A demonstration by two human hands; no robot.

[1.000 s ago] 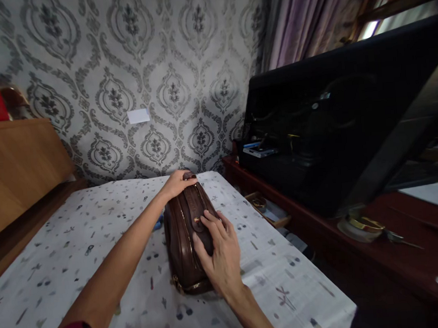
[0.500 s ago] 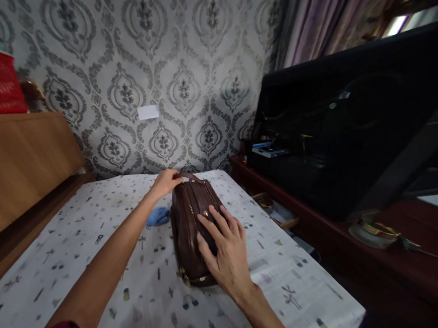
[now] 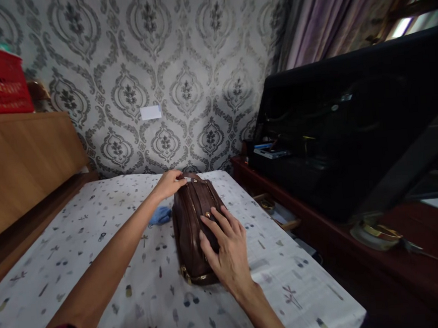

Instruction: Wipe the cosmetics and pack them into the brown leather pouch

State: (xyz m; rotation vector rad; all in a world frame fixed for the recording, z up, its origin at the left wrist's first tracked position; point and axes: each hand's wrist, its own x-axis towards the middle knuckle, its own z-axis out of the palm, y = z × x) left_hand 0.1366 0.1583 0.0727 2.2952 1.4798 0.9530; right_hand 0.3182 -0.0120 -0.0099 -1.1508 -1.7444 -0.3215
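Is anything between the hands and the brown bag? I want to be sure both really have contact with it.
Nothing visible does. The left hand grips the far end of the brown bag, and the right hand lies flat on its side. The blue cloth lies beside the bag, left of it.

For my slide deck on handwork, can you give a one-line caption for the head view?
Left hand grips the far end of a brown leather bag on a patterned tablecloth while the right hand lies flat on it.
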